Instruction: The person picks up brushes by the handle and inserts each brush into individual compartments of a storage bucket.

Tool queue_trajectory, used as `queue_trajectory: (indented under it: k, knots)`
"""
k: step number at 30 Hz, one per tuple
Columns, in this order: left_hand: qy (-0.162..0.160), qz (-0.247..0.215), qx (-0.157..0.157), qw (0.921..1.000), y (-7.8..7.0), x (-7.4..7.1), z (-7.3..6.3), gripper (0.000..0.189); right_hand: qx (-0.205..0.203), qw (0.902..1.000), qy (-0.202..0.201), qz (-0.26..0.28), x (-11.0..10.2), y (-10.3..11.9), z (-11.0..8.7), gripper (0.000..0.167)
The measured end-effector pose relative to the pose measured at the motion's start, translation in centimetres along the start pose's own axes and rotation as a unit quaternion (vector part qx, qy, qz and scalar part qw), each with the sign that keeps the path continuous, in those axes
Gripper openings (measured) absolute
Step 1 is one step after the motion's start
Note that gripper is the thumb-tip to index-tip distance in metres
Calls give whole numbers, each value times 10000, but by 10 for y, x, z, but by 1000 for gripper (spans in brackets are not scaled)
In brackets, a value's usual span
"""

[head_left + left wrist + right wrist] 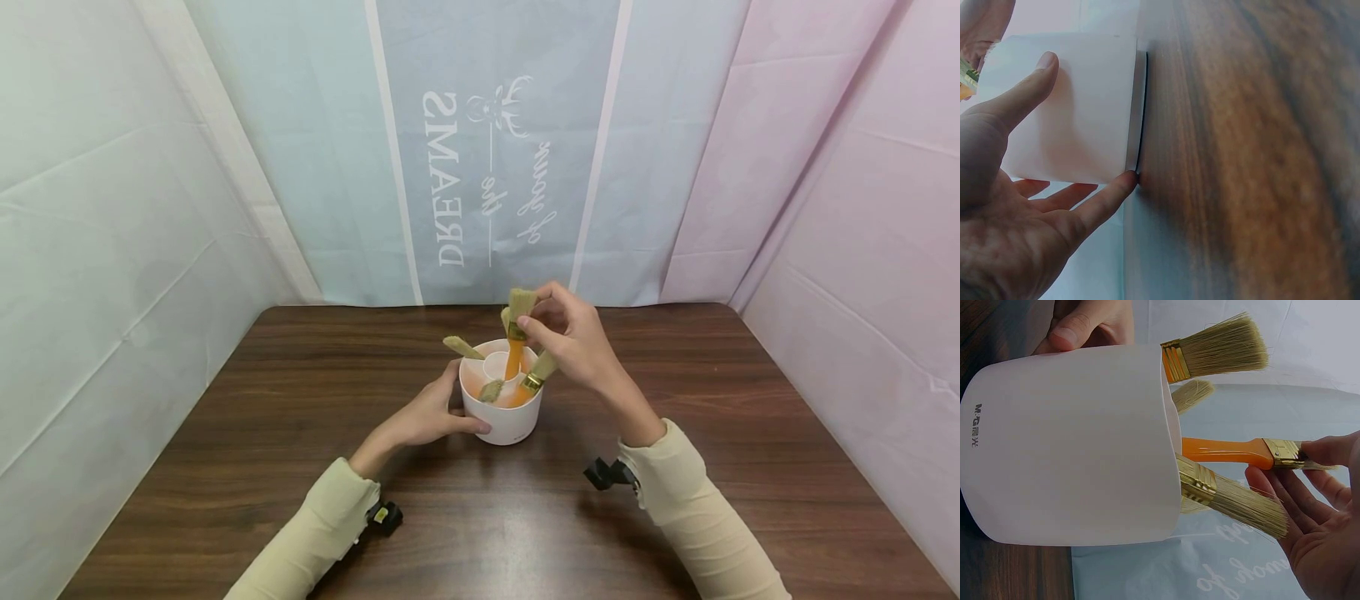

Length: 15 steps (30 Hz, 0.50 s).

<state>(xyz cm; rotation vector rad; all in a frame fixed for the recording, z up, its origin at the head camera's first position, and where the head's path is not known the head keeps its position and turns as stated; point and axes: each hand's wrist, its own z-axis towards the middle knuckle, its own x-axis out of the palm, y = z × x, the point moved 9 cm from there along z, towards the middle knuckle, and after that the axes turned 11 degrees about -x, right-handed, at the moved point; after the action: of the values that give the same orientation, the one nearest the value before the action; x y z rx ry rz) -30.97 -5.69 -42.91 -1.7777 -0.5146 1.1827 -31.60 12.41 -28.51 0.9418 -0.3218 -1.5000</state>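
A white round pen holder (pixel 501 423) with inner compartments stands on the table, several bristle-up paintbrushes in it. My left hand (pixel 427 414) grips its left side, thumb across the front and fingers around the side, as the left wrist view also shows. My right hand (pixel 573 333) pinches one paintbrush (pixel 1229 450) at its metal ferrule and bristles; its orange handle reaches down into the holder. Beside it, another paintbrush (pixel 1235 494) leans out toward the right hand. A further paintbrush (pixel 462 347) tilts out at the back left, and one brush head (pixel 491 391) sits low at the front.
The dark wood-grain table (pixel 315 433) runs back to a pale blue printed cloth (pixel 495 167). Light cloth walls (pixel 112 275) rise at both sides. A black wrist camera (pixel 386 517) sits on the left sleeve, another camera (pixel 609 473) on the right.
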Motion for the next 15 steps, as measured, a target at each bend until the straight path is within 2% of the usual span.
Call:
queue_trajectory:
  k: [15]
  knots:
    - [-2, -19, 2, 10000, -1, 0, 0, 106, -90, 9998, 109, -152, 1, 1, 0, 14]
